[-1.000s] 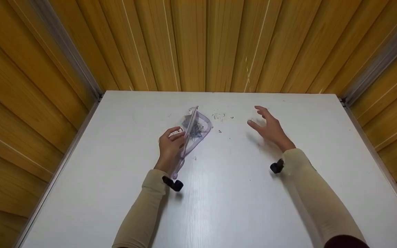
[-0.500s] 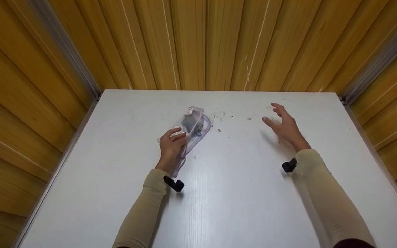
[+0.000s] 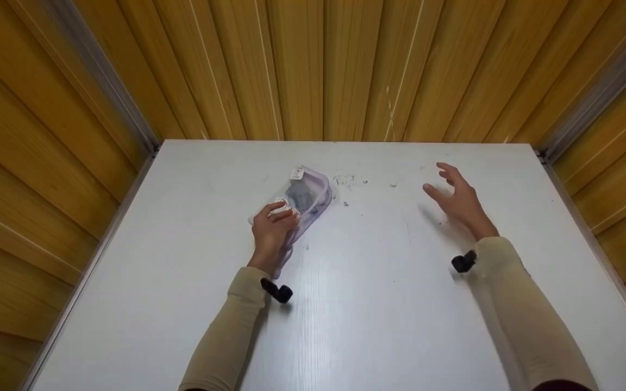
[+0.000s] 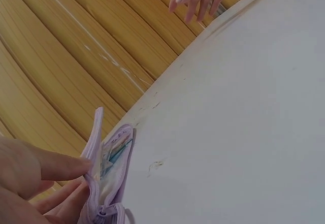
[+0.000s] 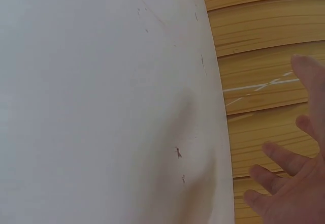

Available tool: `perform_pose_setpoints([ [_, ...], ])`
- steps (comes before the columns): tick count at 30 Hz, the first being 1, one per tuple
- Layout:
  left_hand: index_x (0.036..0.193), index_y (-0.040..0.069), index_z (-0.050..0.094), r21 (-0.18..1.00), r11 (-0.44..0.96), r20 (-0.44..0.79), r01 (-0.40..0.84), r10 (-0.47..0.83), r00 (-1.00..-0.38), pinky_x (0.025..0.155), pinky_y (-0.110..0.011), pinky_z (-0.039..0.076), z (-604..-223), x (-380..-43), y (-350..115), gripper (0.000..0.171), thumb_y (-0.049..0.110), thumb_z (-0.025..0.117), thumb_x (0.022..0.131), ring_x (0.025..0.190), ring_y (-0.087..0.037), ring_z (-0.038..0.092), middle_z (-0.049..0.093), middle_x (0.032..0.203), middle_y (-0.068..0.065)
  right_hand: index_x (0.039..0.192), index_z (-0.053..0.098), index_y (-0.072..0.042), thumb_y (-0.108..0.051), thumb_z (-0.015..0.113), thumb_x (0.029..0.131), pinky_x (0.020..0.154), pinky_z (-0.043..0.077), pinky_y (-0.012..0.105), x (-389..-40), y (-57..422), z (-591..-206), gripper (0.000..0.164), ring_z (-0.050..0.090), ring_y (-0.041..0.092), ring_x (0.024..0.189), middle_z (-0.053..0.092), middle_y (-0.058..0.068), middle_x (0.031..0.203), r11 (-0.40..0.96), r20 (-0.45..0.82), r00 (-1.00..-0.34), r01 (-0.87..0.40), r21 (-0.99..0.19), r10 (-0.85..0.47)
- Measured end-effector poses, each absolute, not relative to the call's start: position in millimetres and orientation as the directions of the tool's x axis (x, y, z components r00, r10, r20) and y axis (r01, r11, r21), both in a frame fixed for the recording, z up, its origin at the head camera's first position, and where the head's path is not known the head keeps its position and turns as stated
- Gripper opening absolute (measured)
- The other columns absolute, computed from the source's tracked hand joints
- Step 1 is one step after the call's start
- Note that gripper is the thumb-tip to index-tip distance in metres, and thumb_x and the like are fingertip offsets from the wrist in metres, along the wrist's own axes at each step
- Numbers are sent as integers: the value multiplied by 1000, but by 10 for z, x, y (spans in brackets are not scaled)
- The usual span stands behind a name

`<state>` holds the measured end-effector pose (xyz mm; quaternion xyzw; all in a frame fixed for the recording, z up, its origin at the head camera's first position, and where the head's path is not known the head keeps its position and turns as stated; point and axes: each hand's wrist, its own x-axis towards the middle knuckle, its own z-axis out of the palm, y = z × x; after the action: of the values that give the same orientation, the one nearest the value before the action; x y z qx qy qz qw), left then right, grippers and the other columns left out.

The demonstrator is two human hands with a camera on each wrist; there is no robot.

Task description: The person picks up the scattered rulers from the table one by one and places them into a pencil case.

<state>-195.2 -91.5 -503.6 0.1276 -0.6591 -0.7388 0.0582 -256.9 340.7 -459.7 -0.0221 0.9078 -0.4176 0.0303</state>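
Observation:
A see-through zip pouch with lilac trim lies left of the middle of the white table, something dark and bluish inside it. My left hand pinches its near-left side. In the left wrist view the thumb presses on the lilac edge of the pouch, whose top gapes apart and shows teal and pale bits within. My right hand hovers over the table at the right, fingers spread and slightly bent, holding nothing. In the right wrist view that hand appears at the right edge, above its shadow.
Small dark scraps lie scattered on the table right of the pouch, with another scrap further right. Wooden-plank walls rise behind the table and on both sides. A black wrist camera sits on each sleeve.
My right hand has drifted to the right, away from the pouch. The pouch's upper side has tipped from nearly edge-on to flatter, while my left hand stays on it.

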Motion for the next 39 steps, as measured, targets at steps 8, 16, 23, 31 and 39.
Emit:
perform_pose_setpoints([
  [8,132,-3,62,980,-182,-124,-78,-254,-959,78,-32,60,-5032,-1938,-917,51,-9,79,83,99,-30,75,71,116,-27,164,19,-32,-67,63,92,116,22,68,-2556,3500,-4624,91,21,40,153,28,15,167,650,-57,-998,19,-760,-37],
  [16,130,3,65,986,-131,-134,-100,-288,-948,77,-28,59,-5034,-1944,-939,52,-1,84,82,95,-26,75,74,113,-20,165,18,-30,-67,62,92,116,21,68,-2563,3562,-4644,93,21,41,153,26,17,167,657,-72,-997,28,-754,-40],
  [23,134,9,64,986,-119,-147,-116,-296,-944,82,-30,58,-4997,-1937,-959,57,11,87,82,100,-23,73,75,113,-11,165,17,-28,-69,61,91,116,20,69,-2550,3620,-4615,96,20,42,153,25,17,167,663,-76,-996,23,-748,-51],
  [31,149,17,51,981,-195,-63,-14,-247,-967,87,-40,59,-4917,-1923,-969,78,23,89,82,110,-29,70,62,135,-24,165,16,-31,-71,61,90,116,20,69,-2527,3698,-4571,95,20,42,153,26,17,167,667,-64,-995,0,-745,-72],
  [39,159,36,31,986,-156,30,65,-217,-976,99,-43,53,-4845,-1935,-1055,87,30,82,89,124,-29,62,50,150,-22,165,12,-33,-71,60,91,115,19,70,-2490,3779,-4550,97,18,42,154,24,17,168,683,-99,-993,30,-730,-61],
])
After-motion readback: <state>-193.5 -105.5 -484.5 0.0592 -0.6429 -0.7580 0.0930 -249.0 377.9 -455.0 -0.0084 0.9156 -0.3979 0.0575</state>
